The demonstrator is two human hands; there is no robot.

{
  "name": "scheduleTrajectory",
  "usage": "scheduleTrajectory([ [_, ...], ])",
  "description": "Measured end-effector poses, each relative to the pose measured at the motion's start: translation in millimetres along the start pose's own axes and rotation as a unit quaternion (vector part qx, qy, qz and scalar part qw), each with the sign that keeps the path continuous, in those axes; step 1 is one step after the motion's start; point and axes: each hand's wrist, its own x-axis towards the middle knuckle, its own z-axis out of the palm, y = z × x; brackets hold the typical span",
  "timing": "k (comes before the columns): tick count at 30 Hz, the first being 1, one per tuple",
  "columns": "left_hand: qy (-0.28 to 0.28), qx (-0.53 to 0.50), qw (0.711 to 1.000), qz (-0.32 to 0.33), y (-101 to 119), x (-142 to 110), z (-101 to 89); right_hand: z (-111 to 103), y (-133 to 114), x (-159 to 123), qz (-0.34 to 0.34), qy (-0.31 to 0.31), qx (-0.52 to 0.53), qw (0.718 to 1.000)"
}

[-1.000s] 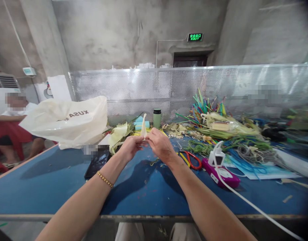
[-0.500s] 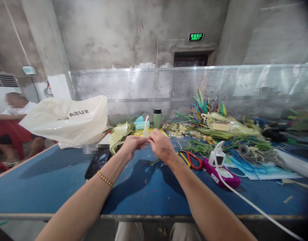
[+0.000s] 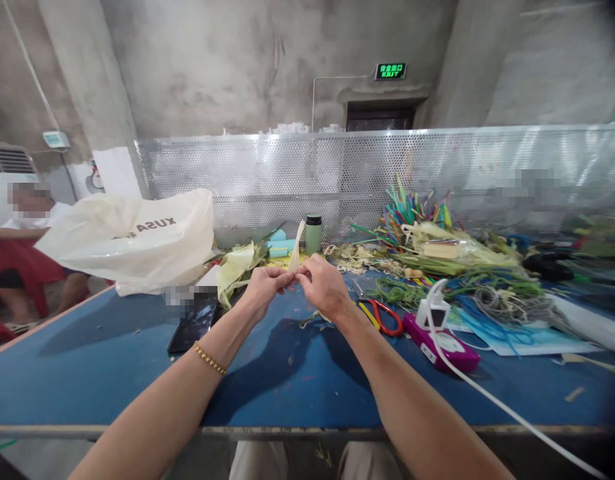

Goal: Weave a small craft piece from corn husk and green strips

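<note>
Over the middle of the blue table, both hands meet fingertip to fingertip. Between them a pale, pointed strip of dried husk [image 3: 298,245] stands up, leaning slightly right. My left hand [image 3: 265,289] is closed, pinching the strip's lower end. Its wrist wears a gold bead bracelet [image 3: 210,358]. My right hand [image 3: 325,288] is closed in a pinch on the same end, close against the left fingertips. The fingers cover the bottom of the strip. Small dry scraps [image 3: 315,319] lie on the table below the right hand.
A dark tablet [image 3: 192,330] and a white plastic bag [image 3: 132,243] lie to the left. Scissors with red handles [image 3: 390,319], a magenta power strip [image 3: 442,347] and green cords [image 3: 402,293] are on the right. Behind stands a green bottle [image 3: 313,235]. A person [image 3: 32,223] sits far left.
The husk strip's tip has swung right and a little downward or turned, now leaning right rather than standing nearly straight. Both hands keep their pinch with only a slight shift.
</note>
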Motion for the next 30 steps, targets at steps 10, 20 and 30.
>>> scheduleTrajectory([
  [10, -0.026, -0.007, 0.999, 0.018, 4.0, 2.3, -3.5, -6.7, 0.5, 3.5, 0.190, -0.101, 0.342, 0.915],
  [20, 0.037, 0.036, 0.997, 0.053, 4.4, 0.3, 2.8, 1.0, -4.2, 3.7, 0.143, -0.054, 0.256, 0.955],
  [30, -0.013, -0.155, 0.987, -0.037, -2.6, 1.2, 1.9, 13.1, -3.1, 0.6, 0.126, 0.000, 0.216, 0.968],
])
